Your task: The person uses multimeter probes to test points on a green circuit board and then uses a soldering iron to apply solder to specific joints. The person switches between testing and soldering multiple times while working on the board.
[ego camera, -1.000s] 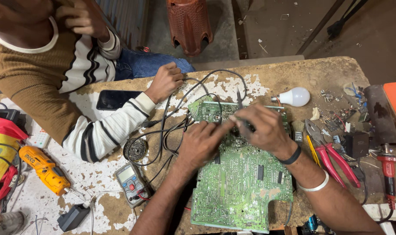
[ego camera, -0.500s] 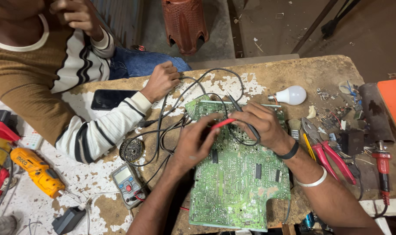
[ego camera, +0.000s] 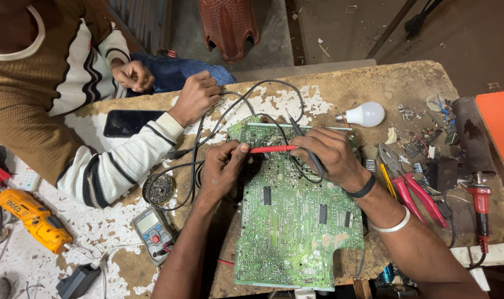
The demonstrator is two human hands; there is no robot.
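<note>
Two hands grip red probe (ego camera: 272, 149): left hand (ego camera: 221, 169), right hand (ego camera: 329, 155); axis horizontal.

The red probe (ego camera: 273, 149), hidden under the hands a second ago, is now lying across the green circuit board (ego camera: 296, 221), with the left hand (ego camera: 221, 169) pinching its tip and the right hand (ego camera: 326, 155) gripping its other end. The co-worker's far hand (ego camera: 133, 75) is dropping from face height to the lap.

Worn wooden workbench (ego camera: 407, 83) with flaking white paint; grey concrete floor (ego camera: 340, 27).
</note>
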